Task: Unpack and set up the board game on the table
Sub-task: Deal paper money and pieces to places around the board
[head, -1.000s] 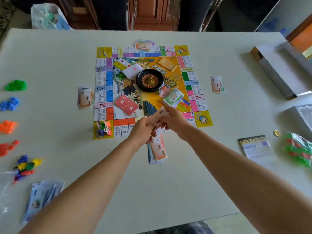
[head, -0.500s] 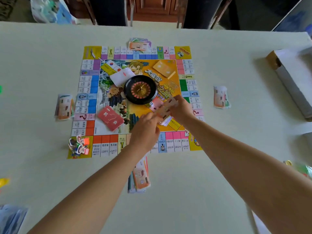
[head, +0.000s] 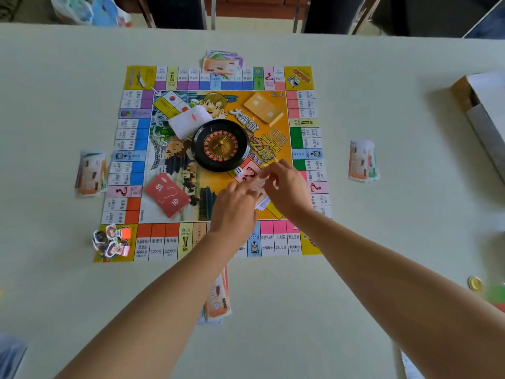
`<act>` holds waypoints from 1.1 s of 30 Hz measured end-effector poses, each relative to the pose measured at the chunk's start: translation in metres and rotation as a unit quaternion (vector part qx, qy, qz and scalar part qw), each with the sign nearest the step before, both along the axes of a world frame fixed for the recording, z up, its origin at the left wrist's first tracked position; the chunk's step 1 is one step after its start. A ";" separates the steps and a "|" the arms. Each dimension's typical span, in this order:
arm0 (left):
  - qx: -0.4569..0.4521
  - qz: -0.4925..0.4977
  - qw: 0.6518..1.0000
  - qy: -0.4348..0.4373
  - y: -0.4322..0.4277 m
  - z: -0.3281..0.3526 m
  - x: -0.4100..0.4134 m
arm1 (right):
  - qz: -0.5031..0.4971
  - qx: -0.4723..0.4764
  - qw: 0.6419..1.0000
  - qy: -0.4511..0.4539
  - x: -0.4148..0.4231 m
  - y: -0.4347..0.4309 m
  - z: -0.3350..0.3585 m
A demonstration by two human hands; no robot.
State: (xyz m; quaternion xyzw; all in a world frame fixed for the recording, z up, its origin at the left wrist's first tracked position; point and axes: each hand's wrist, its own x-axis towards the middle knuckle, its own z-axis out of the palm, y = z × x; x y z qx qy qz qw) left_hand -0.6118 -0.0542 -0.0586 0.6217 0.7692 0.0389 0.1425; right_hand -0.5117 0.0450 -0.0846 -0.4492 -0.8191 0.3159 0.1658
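Over the game board [head: 303,138] on the bench [head: 396,242], my left hand [head: 235,212] and right hand [head: 287,187] both pinch one small card [head: 259,184].

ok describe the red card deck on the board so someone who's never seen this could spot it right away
Start at the colourful square game board in the middle of the table, with the black roulette wheel at its centre. Go down and left from the wheel to the red card deck, lying tilted. It is the only red stack; the other decks on the board are white and orange.
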 end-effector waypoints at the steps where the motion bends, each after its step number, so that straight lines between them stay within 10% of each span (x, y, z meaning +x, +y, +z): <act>1: 0.001 0.004 1.000 -0.002 -0.001 0.000 0.001 | 0.015 -0.013 1.000 -0.005 0.000 -0.002 -0.002; 12: 0.046 0.059 0.995 -0.069 -0.056 0.007 -0.008 | 0.035 0.000 0.999 -0.025 -0.010 -0.009 0.007; 20: 0.055 0.210 0.976 -0.018 -0.221 0.012 -0.059 | 0.192 -0.020 0.979 0.072 -0.087 -0.170 0.043; 33: -0.031 0.465 0.884 0.013 -0.436 -0.008 -0.152 | 0.305 -0.148 0.938 -0.071 -0.192 -0.374 0.012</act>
